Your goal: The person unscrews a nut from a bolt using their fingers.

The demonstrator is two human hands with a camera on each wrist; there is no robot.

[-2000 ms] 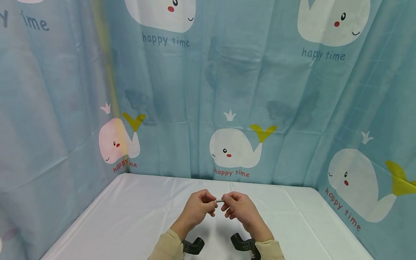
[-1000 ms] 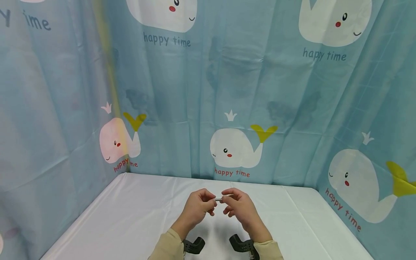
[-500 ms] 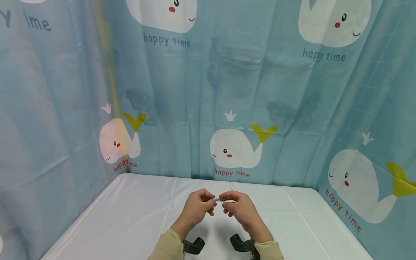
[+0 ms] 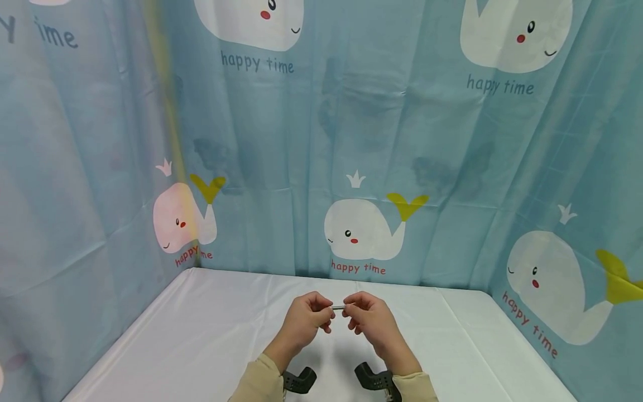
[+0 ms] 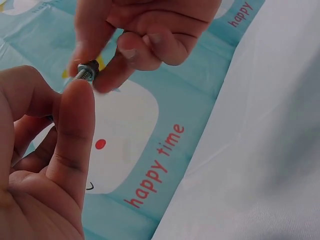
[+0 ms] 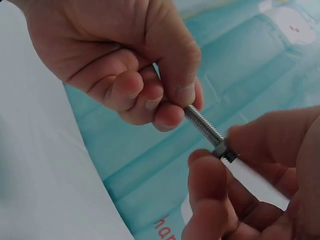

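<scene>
My left hand pinches one end of a threaded silver bolt between thumb and forefinger, with its other fingers curled. The bolt's head is hidden in that grip, if it has one. A small hex nut sits on the bolt near its free end, and a short dark threaded tip shows beyond it. In the left wrist view the nut lies beside the right fingertips. Thumb and forefinger of my right hand pinch the nut from both sides, slightly blurred. Both hands are above the table, the bolt roughly level between them.
A white cloth covers the table. Blue curtains printed with whales stand behind it and at both sides. Black wrist mounts sit below each hand, near the beige sleeves.
My left hand stays almost still with the bolt. The right hand's thumb and forefinger have opened, stretched along the bolt and closed again at the nut.
</scene>
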